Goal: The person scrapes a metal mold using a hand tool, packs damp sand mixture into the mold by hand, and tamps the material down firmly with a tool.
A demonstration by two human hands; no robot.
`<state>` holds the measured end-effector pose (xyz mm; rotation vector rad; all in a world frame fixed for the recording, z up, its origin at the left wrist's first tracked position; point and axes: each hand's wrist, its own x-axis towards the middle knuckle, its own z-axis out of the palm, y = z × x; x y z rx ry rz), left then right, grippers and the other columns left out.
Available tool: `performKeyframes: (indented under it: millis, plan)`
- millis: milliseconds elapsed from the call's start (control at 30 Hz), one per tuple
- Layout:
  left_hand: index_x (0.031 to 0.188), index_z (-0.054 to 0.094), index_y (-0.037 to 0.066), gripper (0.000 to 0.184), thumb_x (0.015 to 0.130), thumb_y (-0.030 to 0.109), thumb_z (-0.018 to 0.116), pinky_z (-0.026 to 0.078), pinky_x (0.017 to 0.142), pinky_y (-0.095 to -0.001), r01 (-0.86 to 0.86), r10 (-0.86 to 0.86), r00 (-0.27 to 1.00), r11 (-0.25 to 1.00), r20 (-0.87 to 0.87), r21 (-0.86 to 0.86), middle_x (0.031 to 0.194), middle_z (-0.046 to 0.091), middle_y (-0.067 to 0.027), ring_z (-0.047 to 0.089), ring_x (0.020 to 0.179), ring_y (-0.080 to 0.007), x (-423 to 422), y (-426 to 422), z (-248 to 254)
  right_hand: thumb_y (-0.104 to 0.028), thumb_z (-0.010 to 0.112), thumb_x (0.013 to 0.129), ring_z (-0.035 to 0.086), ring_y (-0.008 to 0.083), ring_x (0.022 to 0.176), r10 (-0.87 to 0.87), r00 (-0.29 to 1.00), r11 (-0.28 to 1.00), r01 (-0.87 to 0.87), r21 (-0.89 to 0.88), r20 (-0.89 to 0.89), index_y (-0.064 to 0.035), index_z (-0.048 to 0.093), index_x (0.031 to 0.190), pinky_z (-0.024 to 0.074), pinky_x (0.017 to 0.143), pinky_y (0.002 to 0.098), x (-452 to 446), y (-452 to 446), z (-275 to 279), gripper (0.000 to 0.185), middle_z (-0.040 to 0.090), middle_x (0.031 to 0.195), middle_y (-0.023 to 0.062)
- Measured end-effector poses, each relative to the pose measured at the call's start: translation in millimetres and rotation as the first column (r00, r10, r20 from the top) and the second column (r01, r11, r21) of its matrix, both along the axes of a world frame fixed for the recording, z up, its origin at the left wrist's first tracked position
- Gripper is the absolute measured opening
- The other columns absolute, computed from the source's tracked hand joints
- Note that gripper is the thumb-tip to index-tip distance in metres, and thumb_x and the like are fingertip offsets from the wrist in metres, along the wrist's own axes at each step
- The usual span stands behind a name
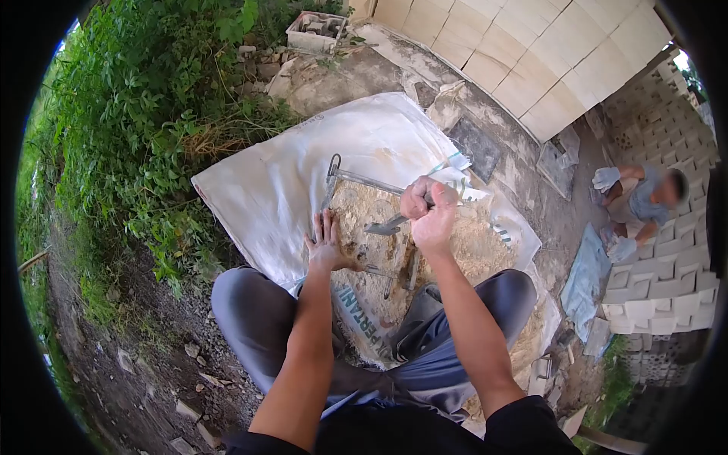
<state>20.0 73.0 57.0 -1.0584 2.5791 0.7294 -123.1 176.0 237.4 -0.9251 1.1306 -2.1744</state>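
Apart from each other, the left hand (pixel 326 243) lay spread over one side of a rectangular grey metal frame (pixel 371 183) of pale sandy powder (pixel 360 202) on a white woven sack (pixel 265 182), and the right hand (pixel 429 206) clenched a flat grey metal tool (pixel 385 226), apparently working the powder, which called for steady bracing.

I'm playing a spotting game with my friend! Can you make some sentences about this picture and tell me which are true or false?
1. The right hand is closed around a tool. True.
2. The left hand wears a glove. False: the left hand is bare.
3. The person at the picture's right wears gloves. True.
4. The white sheet hangs on a wall. False: the white sheet is spread on the ground.
5. Leafy plants grow at the picture's upper left. True.
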Motion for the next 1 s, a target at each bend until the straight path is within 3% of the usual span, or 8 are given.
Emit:
performKeyframes:
  millis: [167, 333, 400, 500, 700, 800, 833, 1000]
  plan:
    - [0.148, 0.007, 0.006, 0.148, 0.033, 0.062, 0.082, 0.005, 0.108, -0.0621, -0.027, 0.027, 0.995, 1.000, -0.099, 0.006, 0.155, -0.009, -0.0098, -0.015, 0.142, -0.0283, 4, 1, -3, -0.034, 0.045, 0.088, 0.026, 0.0087, 0.041, -0.148, 0.988, 0.988, 0.145, 0.054, 0.049, -0.0056, 0.035, 0.053, 0.0160, 0.040, 0.0267, 2, -8, -56, 0.046, 0.031, 0.048, 0.0000]
    - [0.148, 0.007, 0.006, 0.148, 0.033, 0.062, 0.082, 0.006, 0.109, -0.0610, -0.027, 0.025, 0.996, 0.999, -0.089, -0.024, 0.155, -0.008, -0.0099, -0.014, 0.142, -0.0282, 2, 1, -6, -0.036, 0.045, 0.089, 0.027, 0.0089, 0.041, -0.154, 0.985, 0.988, 0.154, -0.004, 0.081, -0.0056, 0.033, 0.053, 0.0161, 0.041, 0.0267, 5, -8, -14, 0.049, 0.030, 0.048, -0.0004]
    - [0.148, 0.007, 0.006, 0.148, 0.033, 0.063, 0.082, 0.007, 0.109, -0.0607, -0.021, 0.019, 0.998, 1.000, -0.065, -0.024, 0.155, -0.008, -0.0101, -0.014, 0.142, -0.0286, 1, 2, -3, -0.034, 0.042, 0.090, 0.024, 0.0106, 0.040, -0.209, 0.976, 0.978, 0.208, 0.024, 0.055, -0.0101, 0.026, 0.051, 0.0170, 0.041, 0.0290, 10, -10, -4, 0.049, 0.021, 0.047, -0.0027]
    - [0.147, 0.004, 0.005, 0.150, 0.034, 0.064, 0.082, 0.006, 0.109, -0.0604, -0.011, 0.011, 1.000, 1.000, -0.026, -0.026, 0.155, -0.009, -0.0121, -0.014, 0.142, -0.0300, 2, 8, -3, -0.035, 0.043, 0.091, 0.023, 0.0097, 0.040, -0.227, 0.968, 0.971, 0.234, 0.050, -0.106, -0.0107, 0.024, 0.051, 0.0185, 0.041, 0.0286, 12, -27, -76, 0.050, 0.022, 0.047, -0.0027]
    - [0.147, 0.009, 0.001, 0.148, 0.034, 0.066, 0.080, 0.007, 0.109, -0.0590, -0.004, 0.003, 1.000, 0.999, -0.026, -0.033, 0.155, -0.009, -0.0128, -0.013, 0.142, -0.0295, 1, 3, -4, -0.032, 0.040, 0.090, 0.022, 0.0086, 0.040, -0.299, 0.954, 0.950, 0.297, 0.093, 0.011, -0.0101, 0.029, 0.049, 0.0176, 0.039, 0.0277, 9, -24, 0, 0.047, 0.030, 0.046, -0.0013]
    - [0.147, 0.009, 0.001, 0.147, 0.035, 0.065, 0.080, 0.006, 0.109, -0.0590, -0.006, 0.003, 0.998, 0.999, -0.070, -0.040, 0.155, -0.009, -0.0127, -0.014, 0.142, -0.0294, 6, 6, -8, -0.030, 0.037, 0.089, 0.023, 0.0087, 0.040, -0.210, 0.977, 0.978, 0.210, -0.020, -0.022, -0.0097, 0.031, 0.049, 0.0174, 0.040, 0.0276, 4, -19, -37, 0.046, 0.032, 0.046, -0.0001]
    - [0.147, 0.008, 0.002, 0.147, 0.035, 0.065, 0.081, 0.007, 0.109, -0.0591, -0.016, 0.013, 0.998, 0.999, -0.065, -0.042, 0.155, -0.009, -0.0123, -0.014, 0.142, -0.0292, 4, 5, -7, -0.030, 0.036, 0.090, 0.023, 0.0094, 0.040, -0.284, 0.956, 0.954, 0.290, 0.081, -0.076, -0.0103, 0.030, 0.050, 0.0183, 0.041, 0.0279, 9, -22, -68, 0.045, 0.031, 0.046, -0.0002]
    - [0.147, 0.006, 0.003, 0.148, 0.035, 0.064, 0.081, 0.008, 0.109, -0.0601, -0.006, 0.004, 0.999, 0.999, -0.048, -0.040, 0.155, -0.008, -0.0116, -0.014, 0.142, -0.0292, 1, 3, 3, -0.033, 0.036, 0.092, 0.024, 0.0107, 0.041, -0.308, 0.951, 0.949, 0.307, 0.069, -0.002, -0.0107, 0.027, 0.052, 0.0188, 0.041, 0.0288, 11, -22, -37, 0.046, 0.029, 0.046, 0.0000]
